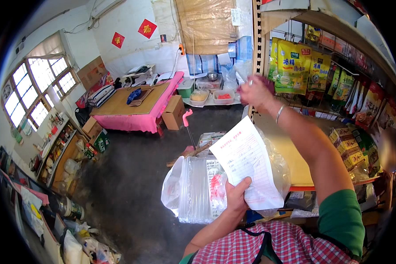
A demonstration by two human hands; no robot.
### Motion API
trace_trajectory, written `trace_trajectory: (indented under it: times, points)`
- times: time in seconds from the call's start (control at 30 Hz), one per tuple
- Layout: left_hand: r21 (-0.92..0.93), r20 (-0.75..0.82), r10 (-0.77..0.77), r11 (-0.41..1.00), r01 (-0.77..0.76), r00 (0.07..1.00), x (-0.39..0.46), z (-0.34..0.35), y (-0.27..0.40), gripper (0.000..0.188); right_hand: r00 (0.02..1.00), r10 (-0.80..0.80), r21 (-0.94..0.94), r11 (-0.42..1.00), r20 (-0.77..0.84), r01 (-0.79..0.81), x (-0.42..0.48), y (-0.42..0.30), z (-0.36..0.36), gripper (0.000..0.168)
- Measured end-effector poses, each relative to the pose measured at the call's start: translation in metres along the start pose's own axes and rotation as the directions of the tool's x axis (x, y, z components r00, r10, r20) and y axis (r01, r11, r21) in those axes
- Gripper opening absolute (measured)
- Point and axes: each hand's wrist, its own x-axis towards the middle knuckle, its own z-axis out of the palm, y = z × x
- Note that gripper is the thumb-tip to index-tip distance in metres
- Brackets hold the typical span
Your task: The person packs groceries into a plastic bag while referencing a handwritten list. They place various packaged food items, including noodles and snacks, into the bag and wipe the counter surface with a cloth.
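Observation:
My left hand (238, 195) grips a white printed form (247, 161) with handwriting, thumb on top. Behind the sheet shows clear plastic wrapping (277, 155); whether that hand holds it too is hidden. My right hand (259, 94), blurred and wearing a ring and a bracelet, is raised beside the shelf post (258, 39). Its fingers are closed around a maroon cloth-like thing (268, 84), mostly hidden by the hand. Left of the form stands a clear ribbed plastic pack (193, 191), with a white bag (171, 188) beside it.
Yellow seasoning packets (292, 67) hang on the right-hand rack, above a yellowish shelf board (288, 158) holding stacked small boxes (346, 148). A pink-handled stick (187, 118) stands ahead. Farther off are a cardboard box (173, 113), plastic tubs (223, 96) and a bed with pink cloth (128, 122).

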Motion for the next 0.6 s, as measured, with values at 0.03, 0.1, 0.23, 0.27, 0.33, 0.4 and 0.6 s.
trace_trajectory:
  times: [0.03,0.1,0.23,0.27,0.33,0.4,0.6]
  points:
    - [-0.005,0.025,0.003,1.0,-0.003,1.0,0.0,-0.002,0.002,0.049,0.989,-0.076,0.043,0.997,0.129,0.071,-0.005,-0.015,0.002,0.013]
    - [-0.011,0.017,0.033,0.999,-0.033,0.999,0.002,-0.003,-0.003,0.048,0.974,-0.192,0.108,0.978,0.123,0.179,-0.018,-0.028,0.003,0.011]
    - [-0.008,0.018,0.004,1.0,-0.004,1.0,0.003,-0.001,-0.004,0.047,0.94,-0.132,0.016,0.991,0.315,0.134,0.003,-0.003,0.002,0.009]
    - [-0.009,0.021,0.021,1.0,-0.021,1.0,0.003,-0.001,-0.001,0.047,0.987,-0.014,-0.103,0.994,0.16,0.031,0.025,0.006,-0.008,0.009]
    - [-0.019,0.028,0.047,0.999,-0.046,0.998,0.002,0.0,0.004,0.048,0.989,0.147,-0.239,0.961,0.005,-0.141,0.066,0.036,-0.044,0.01]
    - [-0.043,0.043,-0.018,0.999,0.019,0.999,0.0,-0.005,0.004,0.048,0.974,0.202,-0.262,0.95,0.103,-0.169,0.081,0.052,-0.06,0.008]
    - [-0.053,0.042,-0.037,0.998,0.04,0.998,-0.002,-0.008,0.002,0.049,0.845,0.098,-0.03,0.995,0.525,-0.097,0.05,-0.02,-0.014,0.012]
